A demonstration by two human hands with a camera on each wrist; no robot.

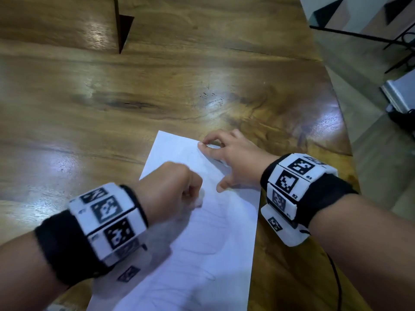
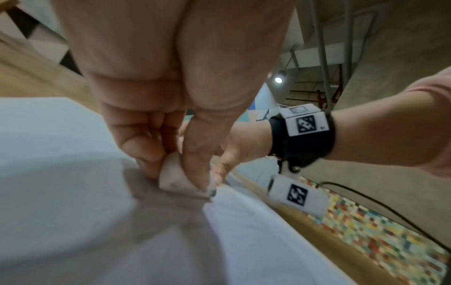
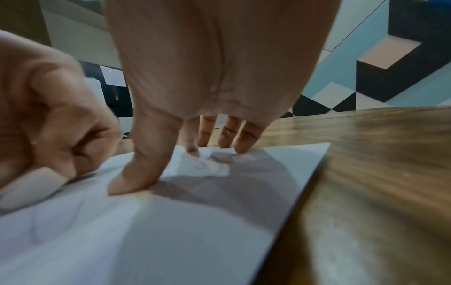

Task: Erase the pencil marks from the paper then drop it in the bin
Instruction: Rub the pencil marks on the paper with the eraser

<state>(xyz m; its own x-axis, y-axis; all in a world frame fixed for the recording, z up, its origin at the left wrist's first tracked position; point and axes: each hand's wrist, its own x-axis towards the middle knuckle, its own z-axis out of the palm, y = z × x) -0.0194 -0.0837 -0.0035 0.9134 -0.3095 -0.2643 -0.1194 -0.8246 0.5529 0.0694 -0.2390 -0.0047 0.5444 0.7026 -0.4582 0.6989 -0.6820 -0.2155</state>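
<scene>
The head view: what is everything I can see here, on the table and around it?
Paper: one, white, flat on the table near its right edge, faint pencil lines.
Eraser: one, white, smudged, on the paper.
Table: one, glossy brown wood.
Cable: one, black, by the right wrist.
Wrist bands: two, black with white coded tiles.
Left hand: grips the eraser.
Right hand: fingers spread, pressing the paper's far right corner.
</scene>
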